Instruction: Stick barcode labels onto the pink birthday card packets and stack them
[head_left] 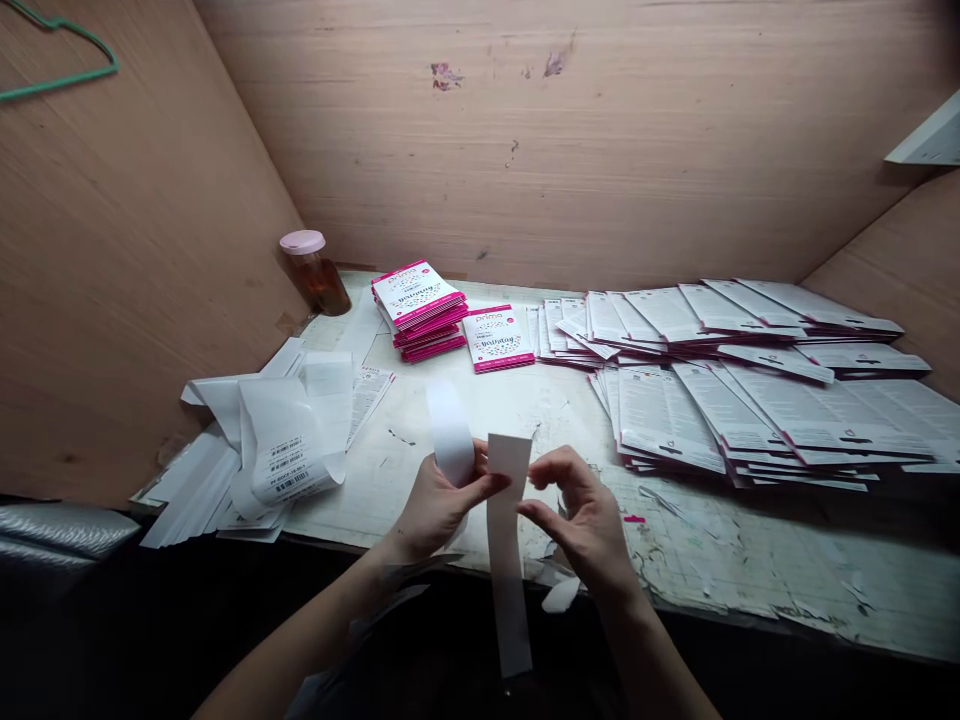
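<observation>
My left hand (439, 505) pinches a white paper strip (508, 570) between thumb and fingers. One part of the strip curves up in a loop behind the hand, and the other end hangs down past the table's front edge. Beside the strip's right edge is my right hand (589, 520), its thumb and forefinger curved and apart with nothing visible between them. Whether those fingertips touch the strip, I cannot tell. Past the hands, a pink and white "Prima Birthday" packet (499, 338) lies next to a stack of similar packets (420, 300).
Rows of overlapping packets (750, 400) cover the right side of the worn table (720, 560). At left lies a heap of paper strips with barcode labels (289, 440). A lidded jar of brown liquid (319, 275) stands in the back left corner. Wooden panels (525, 150) enclose the table.
</observation>
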